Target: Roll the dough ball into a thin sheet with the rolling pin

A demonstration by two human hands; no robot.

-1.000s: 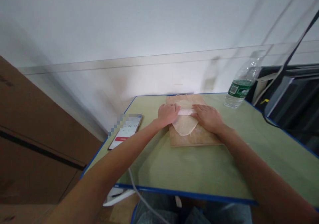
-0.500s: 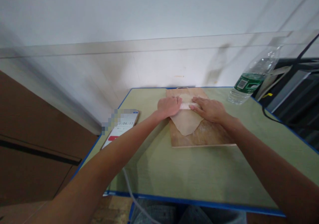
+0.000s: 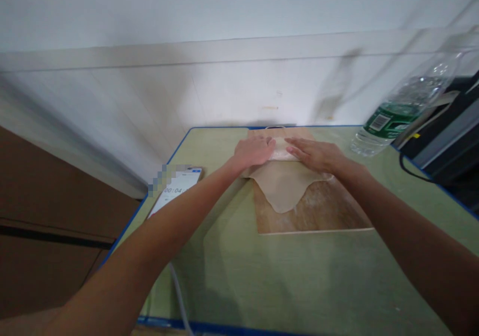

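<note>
the fingers of the left hand [image 3: 254, 150] are bent and close together, clamped over the left end of a pale roll [image 3: 281, 149]; their undersides are hidden. the fingers of the right hand [image 3: 316, 155] lie stretched out over the right end, the thumb apart from the forefinger. the roll lies crosswise between the hands, toward the far part of a wooden board [image 3: 333, 211]. from its near side a thin dough sheet [image 3: 282, 184] spreads toward the person, ending in a rounded tongue short of the board's near edge. whitish marks, like flour, show on the bare wood. the board rests on a pale green counter [image 3: 239, 281] edged in blue. to the left, a phone [image 3: 183, 178] with a lit timer is partly covered by the forearm; to the right stands a green-labelled bottle [image 3: 392, 119], near the wall [image 3: 224, 91].
</note>
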